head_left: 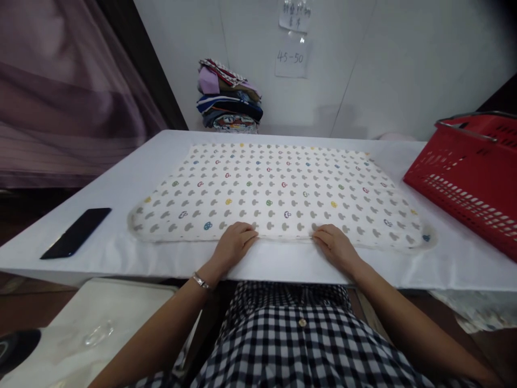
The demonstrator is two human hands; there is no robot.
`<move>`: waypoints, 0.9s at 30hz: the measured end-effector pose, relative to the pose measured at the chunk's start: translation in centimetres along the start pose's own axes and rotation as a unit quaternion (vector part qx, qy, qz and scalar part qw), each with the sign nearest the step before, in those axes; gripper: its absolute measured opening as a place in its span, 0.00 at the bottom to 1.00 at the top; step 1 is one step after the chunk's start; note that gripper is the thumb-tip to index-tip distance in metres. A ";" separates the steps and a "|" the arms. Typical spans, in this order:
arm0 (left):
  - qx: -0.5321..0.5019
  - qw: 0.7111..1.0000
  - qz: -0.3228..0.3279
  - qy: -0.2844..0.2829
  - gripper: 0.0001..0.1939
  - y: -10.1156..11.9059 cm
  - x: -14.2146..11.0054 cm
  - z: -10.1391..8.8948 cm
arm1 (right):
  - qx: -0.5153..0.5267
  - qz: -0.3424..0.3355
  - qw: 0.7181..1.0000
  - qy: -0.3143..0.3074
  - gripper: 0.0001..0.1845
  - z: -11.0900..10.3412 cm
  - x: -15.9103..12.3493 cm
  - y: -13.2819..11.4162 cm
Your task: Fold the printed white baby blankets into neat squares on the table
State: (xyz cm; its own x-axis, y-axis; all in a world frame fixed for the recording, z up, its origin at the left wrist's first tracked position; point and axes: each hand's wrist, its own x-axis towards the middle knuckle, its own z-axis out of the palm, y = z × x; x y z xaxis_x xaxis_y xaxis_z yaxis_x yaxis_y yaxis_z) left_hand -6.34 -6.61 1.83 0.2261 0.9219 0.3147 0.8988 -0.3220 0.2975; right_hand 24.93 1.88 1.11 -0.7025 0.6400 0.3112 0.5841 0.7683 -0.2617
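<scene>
A white cloth (278,186) printed with small grey and coloured mushrooms lies spread flat on the white-covered table. Its corners nearest me are rounded, with a pale trim along the border. My left hand (234,242) pinches the near edge just left of the middle. A short way to the right, my right hand (336,247) grips the same edge, fingers pressed together. Between the two hands the edge runs nearly straight along the tabletop.
A black phone (76,233) lies at the table's left. On the right stands a red plastic basket (468,172) with a metal handle. Folded clothes (230,99) are stacked at the back, by a wall with paper notes (291,58). A purple curtain (72,91) hangs at left.
</scene>
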 end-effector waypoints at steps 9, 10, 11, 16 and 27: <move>0.040 0.999 -0.009 -0.001 0.12 1.0 0.0 0.1 | 0.008 -0.022 1.000 0.016 0.13 -0.2 -0.1 -0.2; 0.046 0.999 -0.012 -0.001 0.12 1.1 0.1 0.1 | 0.007 -0.021 1.000 0.020 0.13 -0.2 -0.1 -0.3; 0.050 0.999 -0.016 0.000 0.11 1.3 0.1 0.1 | 0.006 -0.019 1.000 0.022 0.13 -0.1 -0.1 -0.3; 0.049 0.998 -0.012 0.038 0.10 2.7 0.1 0.3 | -0.001 -0.025 1.000 0.006 0.13 0.0 -0.1 -0.5; 0.042 0.998 0.040 -0.009 0.11 5.1 2.0 1.9 | 0.021 0.002 1.000 0.007 0.11 -0.3 0.3 -1.1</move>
State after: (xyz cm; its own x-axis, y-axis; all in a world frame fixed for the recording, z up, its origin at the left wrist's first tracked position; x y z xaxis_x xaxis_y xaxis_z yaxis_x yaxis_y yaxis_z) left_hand -0.54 -5.98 2.25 0.3051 0.8979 0.3172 0.9055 -0.3767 0.1953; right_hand 24.16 1.23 1.83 -0.6940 0.6437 0.3225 0.5694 0.7648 -0.3013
